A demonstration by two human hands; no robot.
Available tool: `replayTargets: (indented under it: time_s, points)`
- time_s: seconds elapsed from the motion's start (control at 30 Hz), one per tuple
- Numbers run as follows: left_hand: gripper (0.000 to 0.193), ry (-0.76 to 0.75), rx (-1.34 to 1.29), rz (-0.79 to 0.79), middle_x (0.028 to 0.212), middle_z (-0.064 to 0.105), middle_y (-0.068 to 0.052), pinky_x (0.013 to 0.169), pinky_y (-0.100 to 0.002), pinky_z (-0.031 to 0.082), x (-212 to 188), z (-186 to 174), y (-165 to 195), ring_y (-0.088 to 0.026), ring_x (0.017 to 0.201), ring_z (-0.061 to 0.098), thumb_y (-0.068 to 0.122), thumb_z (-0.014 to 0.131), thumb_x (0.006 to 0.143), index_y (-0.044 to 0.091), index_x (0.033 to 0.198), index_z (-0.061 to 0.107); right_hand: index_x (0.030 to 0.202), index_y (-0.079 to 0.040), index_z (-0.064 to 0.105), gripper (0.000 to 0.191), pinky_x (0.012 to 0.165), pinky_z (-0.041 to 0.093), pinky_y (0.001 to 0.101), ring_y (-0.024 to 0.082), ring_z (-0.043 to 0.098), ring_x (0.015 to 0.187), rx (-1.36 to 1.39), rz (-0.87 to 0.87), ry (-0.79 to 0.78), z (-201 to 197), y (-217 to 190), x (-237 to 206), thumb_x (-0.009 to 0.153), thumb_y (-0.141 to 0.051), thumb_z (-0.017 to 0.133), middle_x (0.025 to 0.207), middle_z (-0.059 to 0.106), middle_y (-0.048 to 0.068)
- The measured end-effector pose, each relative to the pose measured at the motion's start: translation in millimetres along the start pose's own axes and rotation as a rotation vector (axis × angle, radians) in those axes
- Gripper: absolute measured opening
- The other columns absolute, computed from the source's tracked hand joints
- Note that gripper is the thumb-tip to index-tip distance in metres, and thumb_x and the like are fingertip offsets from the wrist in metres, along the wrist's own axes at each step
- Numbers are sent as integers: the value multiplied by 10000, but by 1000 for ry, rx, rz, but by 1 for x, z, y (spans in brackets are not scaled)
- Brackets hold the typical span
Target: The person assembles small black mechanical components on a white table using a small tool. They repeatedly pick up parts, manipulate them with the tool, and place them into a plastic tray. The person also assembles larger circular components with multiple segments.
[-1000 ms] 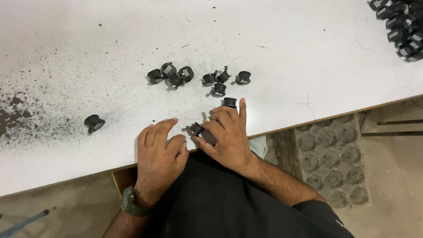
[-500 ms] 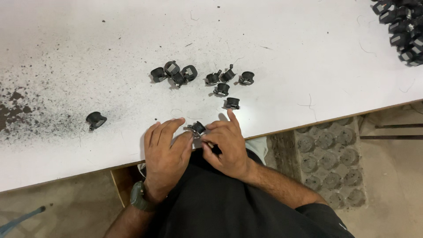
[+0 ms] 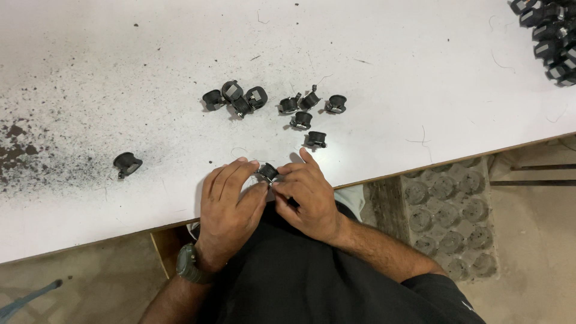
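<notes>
Two hands meet at the table (image 3: pixel 420 72) front edge, 6 o'clock of the view. Left hand (image 3: pixel 231 207) and right hand (image 3: pixel 306 198) pinch one small black part (image 3: pixel 267 171) between thumb and fingertips, held just above the white top; the rest of the fingers are curled close together. Watch (image 3: pixel 191 265) on left wrist. Loose black parts lie at 12 o'clock of the hands: a cluster of three (image 3: pixel 235 97) touching each other, then a group of five (image 3: pixel 309 111) near them, the closest just beside the right index tip. Single part (image 3: pixel 126 163) at 9 o'clock, well apart, beside dark dust (image 3: pixel 24 156). Parts pile (image 3: pixel 549 30) at 2 o'clock corner. Grey tray (image 3: pixel 447 216) on floor at 3 o'clock.
</notes>
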State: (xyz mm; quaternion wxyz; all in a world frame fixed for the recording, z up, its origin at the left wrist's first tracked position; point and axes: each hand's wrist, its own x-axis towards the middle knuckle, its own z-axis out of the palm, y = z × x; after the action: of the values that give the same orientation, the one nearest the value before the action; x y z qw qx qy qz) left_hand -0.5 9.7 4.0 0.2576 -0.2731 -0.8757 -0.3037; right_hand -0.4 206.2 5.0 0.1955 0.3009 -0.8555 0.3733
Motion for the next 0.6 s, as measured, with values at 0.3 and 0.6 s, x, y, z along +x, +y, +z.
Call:
replayTargets:
  time_s: [0.3, 0.6]
  points:
    - [121, -12, -51, -213, 1209, 693, -62, 1081, -468, 428, 3, 3, -1, -238, 1207, 626, 96, 798, 861, 83, 964, 736, 984, -68, 671, 248, 1254, 344, 586, 234, 688, 1091, -3, 2, 1, 3, 7, -4, 805, 36, 807, 941, 664, 51]
    - [108, -37, -101, -259, 1147, 736, -48, 1135, -477, 385, -1, 8, -5, -231, 1192, 664, 81, 760, 870, 85, 969, 717, 1071, -64, 615, 347, 1294, 292, 547, 232, 693, 1195, 18, -129, -10, 12, 12, -16, 828, 43, 838, 1073, 683, 86]
